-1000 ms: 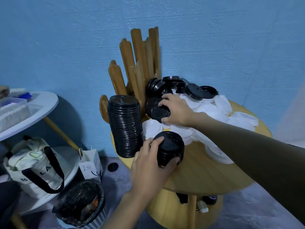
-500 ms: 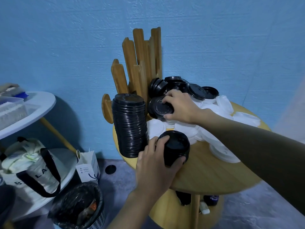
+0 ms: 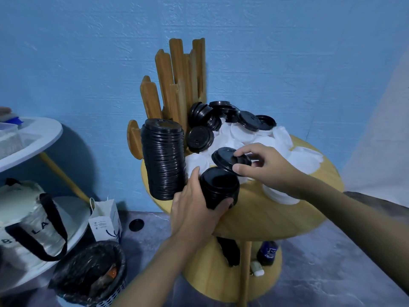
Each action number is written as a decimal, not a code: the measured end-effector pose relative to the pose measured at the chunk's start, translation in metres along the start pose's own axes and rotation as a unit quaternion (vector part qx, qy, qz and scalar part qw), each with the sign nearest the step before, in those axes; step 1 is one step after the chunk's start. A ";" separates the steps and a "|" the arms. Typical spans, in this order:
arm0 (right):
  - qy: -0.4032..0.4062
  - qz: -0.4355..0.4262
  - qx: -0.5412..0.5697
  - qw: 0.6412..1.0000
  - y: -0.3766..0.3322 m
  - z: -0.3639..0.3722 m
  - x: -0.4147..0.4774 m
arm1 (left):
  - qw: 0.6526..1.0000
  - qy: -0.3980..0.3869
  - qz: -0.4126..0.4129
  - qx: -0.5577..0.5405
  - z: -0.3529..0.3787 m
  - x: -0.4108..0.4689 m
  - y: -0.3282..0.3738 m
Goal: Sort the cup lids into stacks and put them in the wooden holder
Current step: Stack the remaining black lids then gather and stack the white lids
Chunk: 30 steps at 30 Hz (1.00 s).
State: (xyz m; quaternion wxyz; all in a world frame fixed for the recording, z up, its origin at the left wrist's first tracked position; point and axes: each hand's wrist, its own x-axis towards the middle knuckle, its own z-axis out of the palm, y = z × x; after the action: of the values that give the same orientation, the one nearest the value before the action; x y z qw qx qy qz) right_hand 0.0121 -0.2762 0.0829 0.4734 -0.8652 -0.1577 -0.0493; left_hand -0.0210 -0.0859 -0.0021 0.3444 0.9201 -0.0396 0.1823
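My left hand (image 3: 195, 209) grips a short stack of black lids (image 3: 220, 188) at the near edge of the round wooden table (image 3: 276, 216). My right hand (image 3: 265, 168) pinches a single black lid (image 3: 228, 159), tilted just above that short stack. A tall stack of black lids (image 3: 163, 159) stands to the left, against the wooden holder (image 3: 177, 85) with its upright slats. Loose black lids (image 3: 221, 118) and white lids (image 3: 243, 138) lie heaped behind my hands.
A white side table (image 3: 31, 138) stands on the left with a tote bag (image 3: 28, 227) and a small paper bag (image 3: 105, 218) beneath. A black bin (image 3: 88, 275) sits on the floor near left. One black lid (image 3: 136, 224) lies on the floor. A bottle (image 3: 267, 251) stands under the table.
My right hand lifted a black lid from the heap by the holder and carried it toward me, over the short stack. My left hand kept its grip on that stack.
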 end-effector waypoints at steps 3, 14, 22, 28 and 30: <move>-0.029 -0.002 -0.009 1.000 0.001 0.006 -0.007 | 1.000 -0.012 -0.012 0.003 -0.002 -0.001 0.002; -0.114 -0.033 -0.133 0.984 0.007 0.021 0.004 | 0.999 -0.024 -0.023 0.002 -0.002 0.000 0.002; -0.130 -0.057 -0.180 0.973 0.002 0.023 0.005 | 0.998 0.002 0.051 0.020 0.000 0.000 -0.003; -0.061 -0.065 -0.180 0.980 -0.003 0.014 0.045 | 0.998 0.026 0.057 0.020 0.007 0.002 -0.006; -0.033 -0.076 -0.189 0.978 -0.003 0.017 0.069 | 0.998 0.025 0.051 0.025 0.008 0.002 -0.007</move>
State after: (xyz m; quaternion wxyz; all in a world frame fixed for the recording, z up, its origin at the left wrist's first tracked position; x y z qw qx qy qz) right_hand 0.0750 -0.2455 0.0921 0.2906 -0.9256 -0.2268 -0.0855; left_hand -0.0151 -0.0854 -0.0110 0.3128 0.9202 -0.0735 0.2234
